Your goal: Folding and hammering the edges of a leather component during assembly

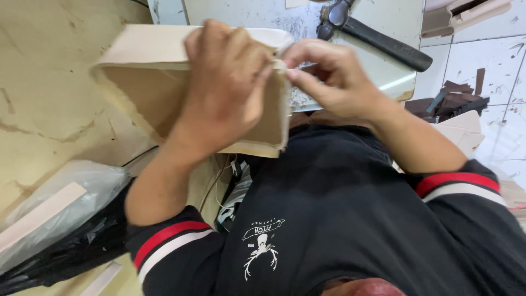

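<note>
A beige folded leather piece, shaped like an open pouch with a raw tan inside, is held up in front of my chest. My left hand reaches into and over it, its fingers pressing the upper right corner. My right hand pinches that same corner edge between thumb and fingers. Both hands meet at the corner and cover part of the seam. I wear a black shirt with red and white sleeve bands.
A hammer with a black handle lies on the scratched white work slab behind the hands. Dark leather scraps lie on the tiled floor at the right. A plastic bag and a pale strip are at the lower left.
</note>
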